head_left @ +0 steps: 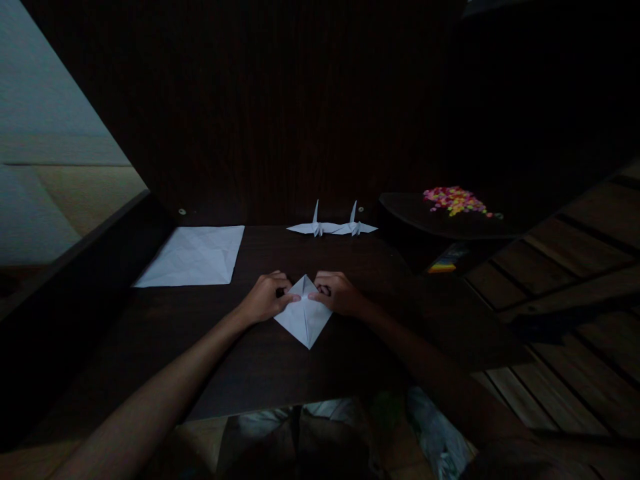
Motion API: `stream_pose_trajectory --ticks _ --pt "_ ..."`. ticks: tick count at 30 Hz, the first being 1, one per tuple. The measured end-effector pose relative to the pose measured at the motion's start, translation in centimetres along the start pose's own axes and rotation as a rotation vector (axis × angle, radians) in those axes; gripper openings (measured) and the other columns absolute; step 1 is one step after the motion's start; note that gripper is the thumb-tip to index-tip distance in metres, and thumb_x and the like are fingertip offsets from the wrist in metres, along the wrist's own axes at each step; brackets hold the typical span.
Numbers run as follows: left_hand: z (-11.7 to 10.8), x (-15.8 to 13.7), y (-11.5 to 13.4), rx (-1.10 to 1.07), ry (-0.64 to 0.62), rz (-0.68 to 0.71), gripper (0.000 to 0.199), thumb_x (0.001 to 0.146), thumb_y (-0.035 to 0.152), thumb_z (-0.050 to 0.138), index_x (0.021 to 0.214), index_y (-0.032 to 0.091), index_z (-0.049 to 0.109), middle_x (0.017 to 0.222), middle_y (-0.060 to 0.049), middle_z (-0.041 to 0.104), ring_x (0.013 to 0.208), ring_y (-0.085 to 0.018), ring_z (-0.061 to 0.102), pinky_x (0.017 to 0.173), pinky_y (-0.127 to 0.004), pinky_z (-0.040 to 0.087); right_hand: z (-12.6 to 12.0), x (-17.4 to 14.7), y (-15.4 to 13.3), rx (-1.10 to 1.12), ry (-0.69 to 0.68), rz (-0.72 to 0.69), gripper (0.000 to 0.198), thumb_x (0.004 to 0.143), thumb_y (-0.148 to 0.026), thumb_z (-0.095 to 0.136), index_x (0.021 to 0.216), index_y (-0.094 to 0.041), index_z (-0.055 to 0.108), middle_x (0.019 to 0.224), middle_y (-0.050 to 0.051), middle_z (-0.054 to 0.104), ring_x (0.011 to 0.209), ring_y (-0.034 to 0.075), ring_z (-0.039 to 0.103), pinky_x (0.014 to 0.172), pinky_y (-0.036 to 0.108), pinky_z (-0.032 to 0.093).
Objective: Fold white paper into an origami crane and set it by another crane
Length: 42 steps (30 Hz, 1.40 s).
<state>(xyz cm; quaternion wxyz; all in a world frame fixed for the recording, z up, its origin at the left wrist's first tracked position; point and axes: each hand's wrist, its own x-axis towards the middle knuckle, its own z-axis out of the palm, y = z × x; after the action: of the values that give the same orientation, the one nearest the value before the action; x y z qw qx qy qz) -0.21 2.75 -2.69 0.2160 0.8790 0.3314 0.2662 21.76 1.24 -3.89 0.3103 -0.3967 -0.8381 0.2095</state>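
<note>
A white folded paper [306,323], diamond-shaped with a crease down its middle, is held low over the dark table in front of me. My left hand [268,297] grips its left side, thumb on top near the centre and fingers curled behind. On the opposite side my right hand [338,293] pinches the paper in the same way, its thumb close to the left one. One point of the diamond faces away from me and another towards me. Beyond my hands stand two joined white paper cranes [334,229] against the back panel.
To the left on the table [235,380] lies a flat white sheet of paper [195,256]. A curved dark shelf [400,205] on the right bears a pile of small colourful pieces [455,200]. A low side wall [75,267] borders the table's left edge.
</note>
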Motion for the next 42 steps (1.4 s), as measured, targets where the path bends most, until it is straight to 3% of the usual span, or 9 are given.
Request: stream_pose_trajectory --ticks 9,19,27,42 --pt "0.1 0.2 0.2 0.02 0.025 -0.027 0.024 0.078 0.026 0.067 0.06 0.016 0.056 0.063 0.0 0.054 0.062 -0.014 0.051 0.059 -0.026 0.038 0.6 0.0 0.0 -0.012 0.028 -0.077 0.035 0.083 -0.023 0.062 0.056 -0.018 0.041 0.062 -0.003 0.042 0.055 0.009 0.039 0.054 0.024 0.028" --pt "-1.0 0.0 -0.3 -0.083 -0.088 0.029 0.017 0.082 0.03 0.064 0.072 0.017 0.066 0.076 -0.003 0.061 0.075 -0.016 0.056 0.07 -0.026 0.042 -0.1 -0.2 0.0 -0.018 0.008 -0.05 0.033 0.082 -0.022 0.064 0.057 -0.017 0.043 0.064 -0.003 0.044 0.056 0.009 0.041 0.055 0.024 0.03" --pt "-0.5 0.0 0.1 -0.075 -0.024 -0.052 0.025 0.079 0.027 0.064 0.058 0.016 0.054 0.066 -0.001 0.055 0.065 -0.015 0.053 0.063 -0.027 0.04 0.2 -0.2 0.1 0.009 0.012 -0.038 0.033 0.082 -0.023 0.062 0.056 -0.018 0.042 0.063 -0.003 0.043 0.055 0.009 0.039 0.054 0.024 0.029" --pt "-0.3 0.0 0.2 -0.012 -0.016 -0.041 0.023 0.08 0.026 0.06 0.061 0.017 0.05 0.065 -0.001 0.052 0.063 -0.015 0.052 0.061 -0.027 0.039 0.3 0.1 0.0 0.004 -0.004 0.001 0.034 0.078 -0.021 0.065 0.055 -0.018 0.04 0.061 -0.003 0.041 0.055 0.01 0.039 0.053 0.024 0.028"
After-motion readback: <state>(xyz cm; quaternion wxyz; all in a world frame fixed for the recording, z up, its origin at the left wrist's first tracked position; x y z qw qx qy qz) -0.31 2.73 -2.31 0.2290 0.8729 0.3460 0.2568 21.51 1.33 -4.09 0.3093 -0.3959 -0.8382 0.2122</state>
